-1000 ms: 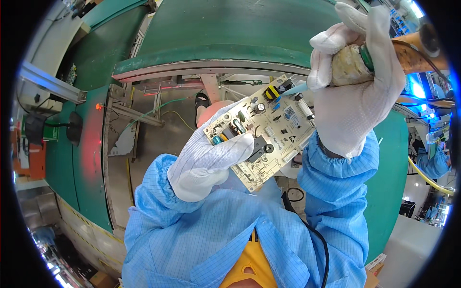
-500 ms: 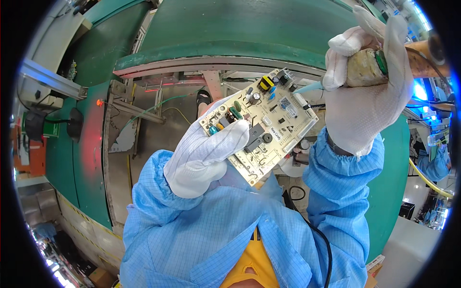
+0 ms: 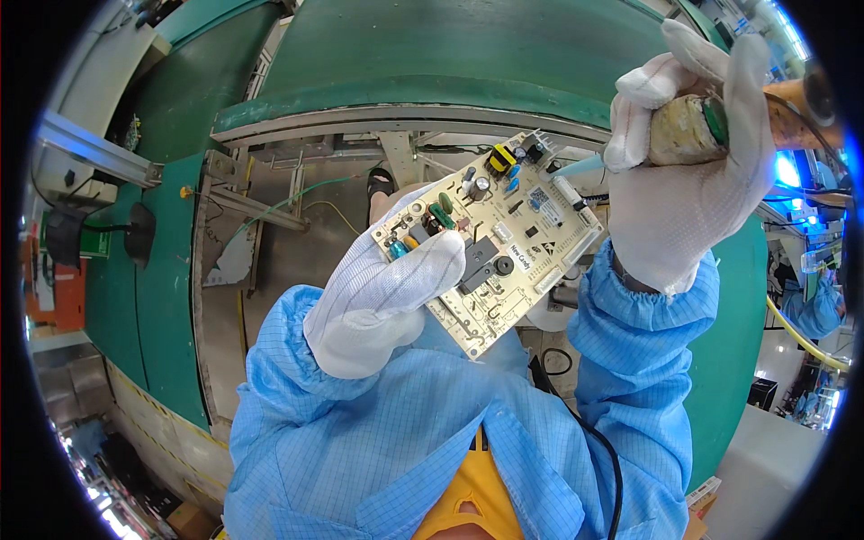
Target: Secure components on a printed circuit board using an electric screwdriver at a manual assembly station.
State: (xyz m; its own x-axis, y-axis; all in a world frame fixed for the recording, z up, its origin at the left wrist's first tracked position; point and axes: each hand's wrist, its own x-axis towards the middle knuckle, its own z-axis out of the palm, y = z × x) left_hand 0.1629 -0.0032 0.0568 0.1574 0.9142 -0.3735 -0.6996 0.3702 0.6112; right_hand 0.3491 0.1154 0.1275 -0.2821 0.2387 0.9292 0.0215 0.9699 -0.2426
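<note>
My left hand (image 3: pixel 382 297), in a white glove, grips a cream circuit board (image 3: pixel 504 234) by its lower left edge and holds it tilted in front of me. The board carries a yellow part, a green part, black blocks and small capacitors. My right hand (image 3: pixel 688 171), also gloved, is closed around the taped handle of a tool (image 3: pixel 711 126), raised at the upper right. The tool's thin pale tip (image 3: pixel 576 166) points left and sits close to the board's upper right edge. Blue sleeves cover both forearms.
A green conveyor belt (image 3: pixel 468 45) curves across the top and down the right side. Below it is a metal frame (image 3: pixel 297 202) with wires and a grey floor. A black cable (image 3: pixel 594 441) runs down my front. Another person in blue (image 3: pixel 814 310) stands at the far right.
My left hand has brought the board up and to the right, closer to the tool tip. The right hand has risen a little with the tool.
</note>
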